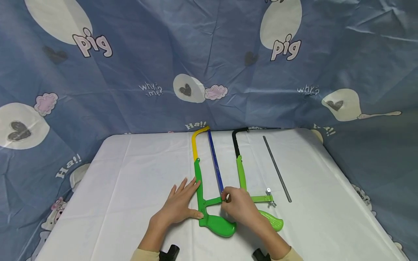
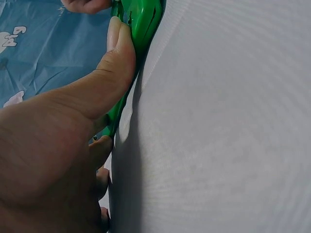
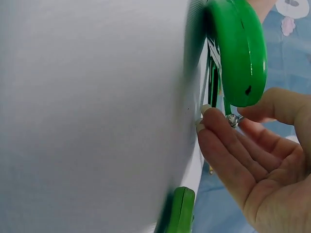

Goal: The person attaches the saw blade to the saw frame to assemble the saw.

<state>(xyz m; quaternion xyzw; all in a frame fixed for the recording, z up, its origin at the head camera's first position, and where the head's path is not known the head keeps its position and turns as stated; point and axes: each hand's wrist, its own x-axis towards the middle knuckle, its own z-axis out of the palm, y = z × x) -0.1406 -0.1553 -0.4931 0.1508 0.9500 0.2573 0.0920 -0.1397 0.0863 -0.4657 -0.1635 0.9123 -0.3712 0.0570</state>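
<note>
Pinching the screw (image 3: pixel 233 120) at the saw's (image 1: pixel 219 225) near crossbar, the right hand (image 1: pixel 240 206) sits right at the close end of the blue blade (image 1: pixel 215 159), whose long axis runs away and slightly left towards the yellow bow (image 1: pixel 194 143). The left hand (image 1: pixel 177 204) (farther from that end) lies spread, fingertips and thumb touching the saw's left side, which lies flat on the table (image 1: pixel 147 163) between both hands
</note>
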